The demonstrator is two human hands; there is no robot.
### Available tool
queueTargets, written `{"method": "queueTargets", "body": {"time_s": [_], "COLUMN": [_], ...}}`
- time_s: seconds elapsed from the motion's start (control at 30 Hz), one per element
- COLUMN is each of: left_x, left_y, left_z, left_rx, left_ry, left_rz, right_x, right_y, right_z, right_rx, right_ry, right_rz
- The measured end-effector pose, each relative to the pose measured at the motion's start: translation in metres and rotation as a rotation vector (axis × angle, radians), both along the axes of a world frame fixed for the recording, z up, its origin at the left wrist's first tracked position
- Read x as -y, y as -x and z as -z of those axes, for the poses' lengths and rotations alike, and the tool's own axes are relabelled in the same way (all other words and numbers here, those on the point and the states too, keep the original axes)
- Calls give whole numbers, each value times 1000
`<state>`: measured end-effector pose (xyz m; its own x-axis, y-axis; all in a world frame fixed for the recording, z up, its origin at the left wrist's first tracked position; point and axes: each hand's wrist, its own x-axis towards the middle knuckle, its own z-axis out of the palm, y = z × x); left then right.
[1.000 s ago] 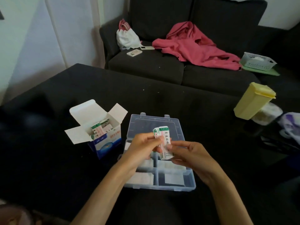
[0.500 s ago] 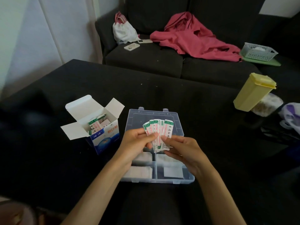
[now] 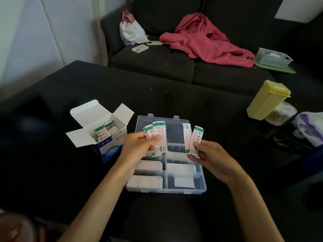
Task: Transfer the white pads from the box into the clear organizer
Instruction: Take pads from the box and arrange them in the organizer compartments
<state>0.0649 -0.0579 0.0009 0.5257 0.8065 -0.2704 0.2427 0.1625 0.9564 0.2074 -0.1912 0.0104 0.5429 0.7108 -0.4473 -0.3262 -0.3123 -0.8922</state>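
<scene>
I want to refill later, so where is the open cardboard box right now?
In the head view the box stands on the dark table, left of the clear organizer and beside the left hand.

Dim room light, brighter on the pale wall [image 3: 26, 41] up and left of the left hand [image 3: 138, 145]. Wide-angle bending curves the edges. The near-left corner, below that hand, is blurred.
</scene>
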Motion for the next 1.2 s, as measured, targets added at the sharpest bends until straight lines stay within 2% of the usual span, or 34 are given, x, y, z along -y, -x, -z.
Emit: {"method": "queueTargets", "body": {"time_s": [0.13,0.2,0.37,0.47,0.53,0.6,0.8,0.9,1.07,1.2], "left_x": [0,1,-4,-4,-3,-3,-4,-5,-7,-10], "left_y": [-2,-2,2,1,-1,-1,-1,-1,-1,0], "left_z": [0,0,-1,0,0,0,0,0,0,0], "left_rx": [-6,-14,-2,8,5,4,4,9,6,9], "left_ry": [69,46,27,25,27,31,34,42,67,68], "left_rz": [-13,-6,-15,-15,-15,-15,-15,-14,-21,-33], "right_x": [10,13,21,19,13,5,-13,-21,-29,-24], "right_y": [-9,-10,-12,-9,-6,-4,-5,-12,-30,-32], "right_z": [-5,-5,5,6,3,4,9,4,-10,-9], "right_rx": [49,193,1005,1408,1594,1688,1692,1547,1156,1069], "right_ry": [34,91,195,266,300,304,379,383,371,386], "right_rz": [-5,-23,-315,-443,-550,-695,-964,-1047,-1135,-1157]}}
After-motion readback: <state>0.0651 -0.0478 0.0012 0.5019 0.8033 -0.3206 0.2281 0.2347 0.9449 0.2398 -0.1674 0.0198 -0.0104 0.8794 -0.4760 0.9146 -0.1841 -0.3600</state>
